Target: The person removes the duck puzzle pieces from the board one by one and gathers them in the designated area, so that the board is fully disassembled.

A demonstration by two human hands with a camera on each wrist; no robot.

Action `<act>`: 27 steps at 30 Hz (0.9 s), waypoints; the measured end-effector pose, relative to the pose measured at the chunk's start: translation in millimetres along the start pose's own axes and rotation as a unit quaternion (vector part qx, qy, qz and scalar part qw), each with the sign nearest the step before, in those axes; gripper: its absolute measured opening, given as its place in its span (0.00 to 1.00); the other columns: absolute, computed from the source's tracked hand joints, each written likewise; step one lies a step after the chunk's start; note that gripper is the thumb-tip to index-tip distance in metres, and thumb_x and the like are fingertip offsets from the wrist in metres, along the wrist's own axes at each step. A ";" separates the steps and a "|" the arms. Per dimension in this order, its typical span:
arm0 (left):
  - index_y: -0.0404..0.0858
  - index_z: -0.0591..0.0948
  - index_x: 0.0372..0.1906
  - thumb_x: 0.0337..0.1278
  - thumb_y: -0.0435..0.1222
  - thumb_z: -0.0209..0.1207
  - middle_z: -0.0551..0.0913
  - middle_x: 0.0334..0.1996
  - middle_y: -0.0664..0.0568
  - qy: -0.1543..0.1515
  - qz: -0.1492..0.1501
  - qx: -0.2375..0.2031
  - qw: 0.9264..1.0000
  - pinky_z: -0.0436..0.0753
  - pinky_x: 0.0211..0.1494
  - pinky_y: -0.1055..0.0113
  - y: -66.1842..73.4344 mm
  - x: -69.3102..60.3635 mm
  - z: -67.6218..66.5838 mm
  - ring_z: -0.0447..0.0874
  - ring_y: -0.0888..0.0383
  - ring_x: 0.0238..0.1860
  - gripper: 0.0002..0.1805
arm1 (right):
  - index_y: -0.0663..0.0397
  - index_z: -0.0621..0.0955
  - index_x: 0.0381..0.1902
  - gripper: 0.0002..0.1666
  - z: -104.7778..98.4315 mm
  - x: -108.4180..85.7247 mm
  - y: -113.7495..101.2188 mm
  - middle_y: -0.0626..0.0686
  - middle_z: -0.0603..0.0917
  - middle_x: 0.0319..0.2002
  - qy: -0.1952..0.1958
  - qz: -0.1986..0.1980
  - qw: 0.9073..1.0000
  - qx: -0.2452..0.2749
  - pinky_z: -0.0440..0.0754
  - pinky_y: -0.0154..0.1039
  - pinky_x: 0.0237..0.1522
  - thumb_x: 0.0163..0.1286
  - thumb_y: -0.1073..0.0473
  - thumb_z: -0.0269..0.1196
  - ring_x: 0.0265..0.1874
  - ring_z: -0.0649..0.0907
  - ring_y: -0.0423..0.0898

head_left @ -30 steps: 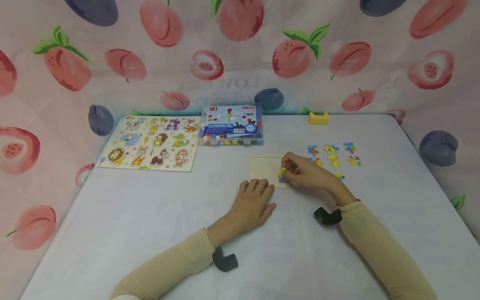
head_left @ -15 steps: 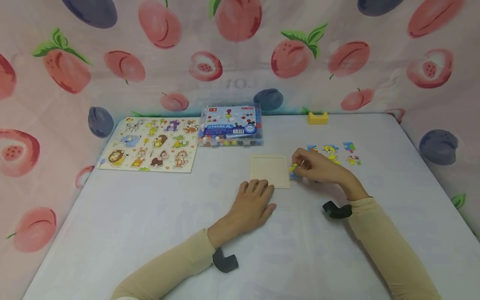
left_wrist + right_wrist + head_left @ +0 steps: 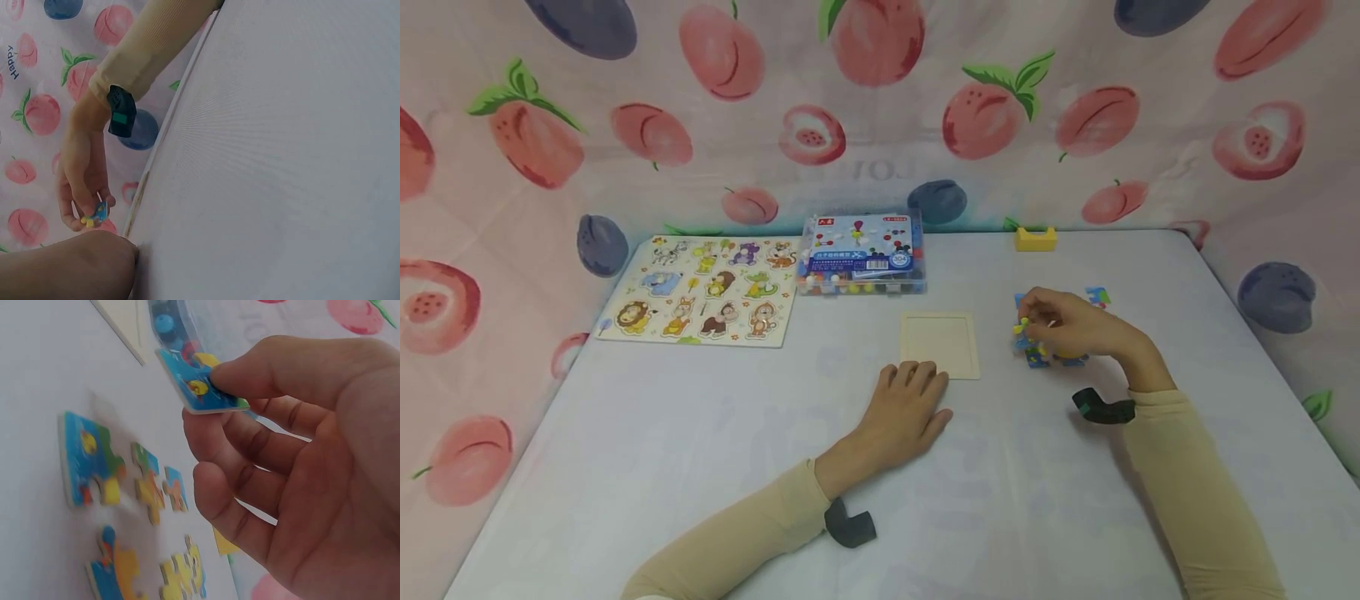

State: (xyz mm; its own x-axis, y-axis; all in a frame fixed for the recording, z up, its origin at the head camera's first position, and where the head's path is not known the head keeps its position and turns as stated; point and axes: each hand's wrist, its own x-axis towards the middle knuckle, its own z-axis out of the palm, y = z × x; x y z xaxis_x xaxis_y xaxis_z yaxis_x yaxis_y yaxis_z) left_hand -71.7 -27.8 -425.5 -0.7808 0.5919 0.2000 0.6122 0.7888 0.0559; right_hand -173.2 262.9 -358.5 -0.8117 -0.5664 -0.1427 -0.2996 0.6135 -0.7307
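Observation:
My right hand (image 3: 1078, 325) pinches a blue and yellow jigsaw piece (image 3: 200, 384) between thumb and fingers, above the table. Below it lie several loose jigsaw pieces (image 3: 90, 459), partly hidden by the hand in the head view. A square pale wooden puzzle frame (image 3: 940, 340) lies to the left of them with no pieces inside. My left hand (image 3: 904, 417) rests palm down, its fingertips at the frame's front edge. In the left wrist view, the right hand and its jigsaw piece (image 3: 95, 215) show beyond the left hand.
An animal picture puzzle board (image 3: 700, 292) lies at the back left. Beside it is a clear plastic case (image 3: 861, 252) of coloured beads with a blue label. A yellow block (image 3: 1035, 240) stands near the back edge. A fruit-print cloth (image 3: 880, 117) hangs behind the table.
My right hand has moved right, away from the frame's right edge to above the loose pieces, still pinching the jigsaw piece. The left hand stays in place.

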 end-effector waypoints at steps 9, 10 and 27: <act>0.45 0.69 0.60 0.67 0.53 0.45 0.71 0.57 0.52 0.006 0.002 0.002 1.000 0.66 0.56 0.55 -1.0 -0.1 2.3 0.67 0.53 0.58 0.24 | 0.59 0.73 0.46 0.11 -15.2 -11.4 11.9 0.56 0.80 0.40 -0.028 0.022 0.999 0.026 0.76 0.35 0.40 0.69 0.61 0.57 0.37 0.78 0.44; 0.45 0.69 0.60 0.67 0.53 0.45 0.71 0.57 0.52 0.006 0.002 0.003 1.000 0.66 0.56 0.55 -1.2 -0.2 2.5 0.67 0.53 0.58 0.24 | 0.58 0.73 0.46 0.11 -16.8 -12.7 12.5 0.56 0.79 0.40 -0.031 0.030 0.999 0.026 0.76 0.35 0.40 0.69 0.60 0.57 0.38 0.78 0.44; 0.45 0.69 0.60 0.67 0.53 0.44 0.71 0.58 0.52 0.003 0.004 -0.001 1.000 0.66 0.56 0.55 -1.5 -0.2 1.3 0.67 0.53 0.58 0.24 | 0.55 0.77 0.44 0.12 -38.3 -37.8 43.2 0.52 0.80 0.38 -0.038 0.088 0.995 -0.027 0.76 0.33 0.38 0.68 0.55 0.59 0.36 0.76 0.41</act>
State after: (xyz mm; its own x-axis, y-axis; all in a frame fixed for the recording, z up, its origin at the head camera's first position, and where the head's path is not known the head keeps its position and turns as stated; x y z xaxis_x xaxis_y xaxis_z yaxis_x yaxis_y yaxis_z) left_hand -72.6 -28.9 -426.9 -0.7756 0.5968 0.2056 0.6181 0.7841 0.0558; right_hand -174.7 331.8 -359.2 -0.8142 -0.4863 -0.3171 -0.1838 0.7340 -0.6539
